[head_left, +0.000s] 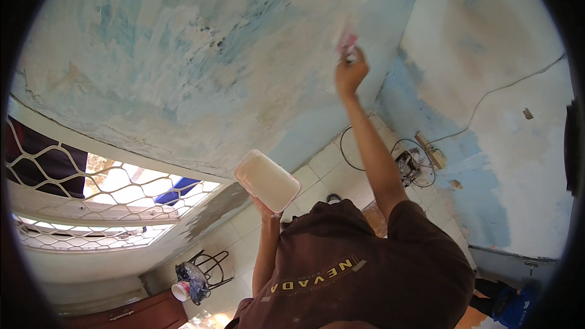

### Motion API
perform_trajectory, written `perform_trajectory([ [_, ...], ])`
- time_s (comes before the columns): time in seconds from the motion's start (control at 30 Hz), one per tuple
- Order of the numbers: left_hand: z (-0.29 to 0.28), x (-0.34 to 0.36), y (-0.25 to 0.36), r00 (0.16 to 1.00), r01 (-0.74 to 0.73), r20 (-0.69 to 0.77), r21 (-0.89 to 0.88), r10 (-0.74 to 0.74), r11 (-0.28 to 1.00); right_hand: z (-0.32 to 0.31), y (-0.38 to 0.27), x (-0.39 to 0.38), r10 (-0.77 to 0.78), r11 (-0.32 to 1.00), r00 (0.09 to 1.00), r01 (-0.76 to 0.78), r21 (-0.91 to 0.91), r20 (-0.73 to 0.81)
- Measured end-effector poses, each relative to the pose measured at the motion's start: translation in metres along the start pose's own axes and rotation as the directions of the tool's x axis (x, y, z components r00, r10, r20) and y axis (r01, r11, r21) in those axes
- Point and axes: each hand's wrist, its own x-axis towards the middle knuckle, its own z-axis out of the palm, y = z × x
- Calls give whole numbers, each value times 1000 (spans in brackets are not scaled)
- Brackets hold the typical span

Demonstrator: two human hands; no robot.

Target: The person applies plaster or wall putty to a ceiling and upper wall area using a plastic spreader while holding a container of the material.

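Observation:
My right hand (351, 74) reaches up to the patchy blue-and-white wall (244, 55), closed around a small pink-red putty spreader (347, 42). Motion smears the spreader; its edge is at the wall surface or very close, I cannot tell which. Lower and to the left, my left hand (265, 209) grips a pale rectangular tub (268, 180) from below, its fingers mostly hidden. The tub is tilted, and a smooth whitish layer shows across its face. Pale filler smears and dark rough spots cover parts of the wall.
A grilled window (122, 189) is at left. Below it stand a black metal stool (210, 268) with a dark plastic bag and a white bucket (181, 291). Cables and a dusty device (411, 164) lie at the right corner. A blue item (512, 307) is at lower right.

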Motion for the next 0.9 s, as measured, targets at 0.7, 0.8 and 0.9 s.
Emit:
perform_trajectory([
  [0.7, 44, -12, 4, 949, -278, -37, 365, 313, 888, 10, -79, -120, -390, 901, 894, 323, 289, 218],
  [0.8, 31, -17, 15, 953, -273, -36, 341, 302, 900, 11, -53, -60, -122, 990, 982, 110, 85, 143],
  [0.9, 22, -20, 30, 968, -193, -141, 111, 208, 975, 40, -66, -88, -181, 974, 972, 157, 164, 149],
])
